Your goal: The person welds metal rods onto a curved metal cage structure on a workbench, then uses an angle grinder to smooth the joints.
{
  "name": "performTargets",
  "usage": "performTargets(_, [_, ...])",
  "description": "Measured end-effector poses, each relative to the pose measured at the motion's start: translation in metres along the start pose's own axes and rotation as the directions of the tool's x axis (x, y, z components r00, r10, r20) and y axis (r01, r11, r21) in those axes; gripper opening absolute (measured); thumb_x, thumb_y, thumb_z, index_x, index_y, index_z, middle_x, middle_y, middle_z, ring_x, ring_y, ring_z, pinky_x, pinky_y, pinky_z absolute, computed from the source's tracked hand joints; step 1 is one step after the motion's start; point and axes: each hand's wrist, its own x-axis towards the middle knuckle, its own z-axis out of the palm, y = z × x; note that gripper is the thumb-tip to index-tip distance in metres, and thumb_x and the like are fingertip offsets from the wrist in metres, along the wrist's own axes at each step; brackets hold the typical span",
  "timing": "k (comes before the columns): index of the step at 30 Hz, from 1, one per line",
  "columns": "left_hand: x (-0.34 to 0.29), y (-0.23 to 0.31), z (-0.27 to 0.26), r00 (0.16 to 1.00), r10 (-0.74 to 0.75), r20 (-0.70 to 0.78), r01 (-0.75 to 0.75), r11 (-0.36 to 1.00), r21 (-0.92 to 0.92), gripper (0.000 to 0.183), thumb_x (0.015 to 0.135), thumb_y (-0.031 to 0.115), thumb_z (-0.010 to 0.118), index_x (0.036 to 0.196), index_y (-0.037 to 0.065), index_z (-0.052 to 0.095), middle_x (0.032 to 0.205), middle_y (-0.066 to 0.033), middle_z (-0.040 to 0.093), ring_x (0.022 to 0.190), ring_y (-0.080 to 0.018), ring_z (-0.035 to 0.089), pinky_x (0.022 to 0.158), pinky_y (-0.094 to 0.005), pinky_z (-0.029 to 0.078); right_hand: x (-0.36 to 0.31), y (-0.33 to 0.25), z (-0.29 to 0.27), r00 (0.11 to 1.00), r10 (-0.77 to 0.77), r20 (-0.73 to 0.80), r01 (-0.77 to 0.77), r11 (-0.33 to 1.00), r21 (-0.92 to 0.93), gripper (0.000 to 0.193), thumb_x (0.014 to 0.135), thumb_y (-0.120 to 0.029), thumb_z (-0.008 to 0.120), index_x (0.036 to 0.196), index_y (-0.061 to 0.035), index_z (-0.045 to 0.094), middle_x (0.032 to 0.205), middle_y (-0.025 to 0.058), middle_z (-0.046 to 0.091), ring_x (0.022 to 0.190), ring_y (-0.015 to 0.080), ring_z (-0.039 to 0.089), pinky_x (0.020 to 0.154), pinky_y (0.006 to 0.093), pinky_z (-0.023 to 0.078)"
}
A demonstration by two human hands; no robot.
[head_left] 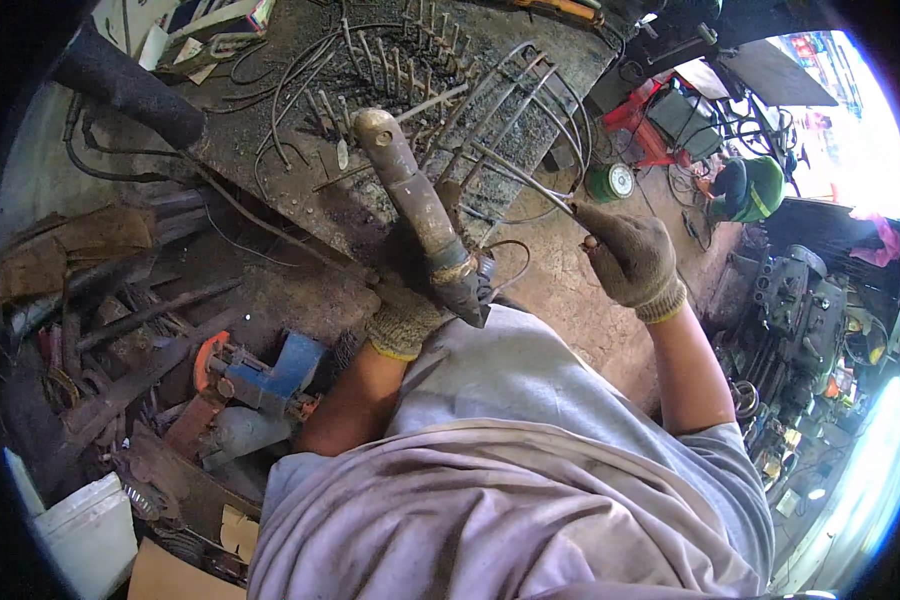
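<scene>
My gloved right hand (pixel 632 255) is closed round a thin metal rod (pixel 525 178) that slants up and left over the workbench (pixel 315 215). In front of my body, a thick, worn metal shaft (pixel 407 185) points up, with a hole near its rounded far end. Its near end has a rough collar and a dark pointed piece (pixel 462 297). My gloved left hand (pixel 407 318) is beside that near end, its fingers hidden in shadow behind the shaft. Past the shaft, a frame of bent metal rods (pixel 505 105) stands at the bench edge.
Several upright bolts (pixel 395 65) and loose cables (pixel 290 80) occupy the bench. Scrap metal bars (pixel 155 310) and a blue-and-orange tool (pixel 265 370) lie left. A green can (pixel 610 182) stands on the floor right. Beyond it, a person in green (pixel 755 190) is near a machine (pixel 795 310).
</scene>
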Motion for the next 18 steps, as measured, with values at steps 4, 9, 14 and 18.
performTargets(4, [-0.007,-0.007,0.007,0.999,-0.046,0.009,0.046,0.992,-0.116,0.053,0.091,0.026,0.066,0.135,0.003,0.048,0.112,-0.0111,0.059,0.098,-0.0281,0.061,0.088,-0.0439,0.051,-0.002,0.006,0.002,1.0,-0.019,-0.012,0.02,1.0,0.023,0.039,0.08,-0.015,0.066,0.119,-0.0117,0.071,0.071,0.0152,0.066,0.063,0.0342,0.066,0.058,0.0428,0.053])
performTargets(9, [-0.063,-0.049,0.016,0.945,0.222,-0.241,-0.097,0.892,0.441,0.039,0.1,0.022,0.059,0.13,0.001,0.047,0.12,-0.0079,0.057,0.104,-0.0221,0.059,0.098,-0.0419,0.05,0.0,0.006,0.002,0.995,-0.071,-0.069,0.077,0.992,0.098,0.038,0.08,-0.013,0.066,0.117,-0.0114,0.071,0.074,0.0147,0.068,0.065,0.0335,0.068,0.06,0.0414,0.054])
performTargets(14, [-0.083,0.003,-0.006,0.892,-0.267,-0.365,0.055,0.865,-0.499,0.059,0.087,0.012,0.076,0.137,0.001,0.047,0.121,-0.0109,0.059,0.107,-0.0261,0.061,0.097,-0.0388,0.051,0.001,0.006,0.001,0.987,-0.123,-0.102,0.135,0.984,0.114,0.036,0.082,-0.013,0.066,0.118,-0.0111,0.071,0.077,0.015,0.07,0.069,0.033,0.069,0.062,0.0404,0.056])
performTargets(18, [-0.107,0.022,-0.012,0.808,-0.393,-0.438,0.279,0.911,-0.304,0.05,0.084,0.005,0.078,0.128,0.005,0.054,0.109,-0.0097,0.061,0.096,-0.027,0.063,0.089,-0.0382,0.053,0.002,0.004,0.003,0.979,-0.153,-0.138,0.179,0.962,0.204,0.033,0.088,-0.014,0.065,0.118,-0.0032,0.069,0.087,0.0205,0.071,0.078,0.0372,0.071,0.067,0.0414,0.056])
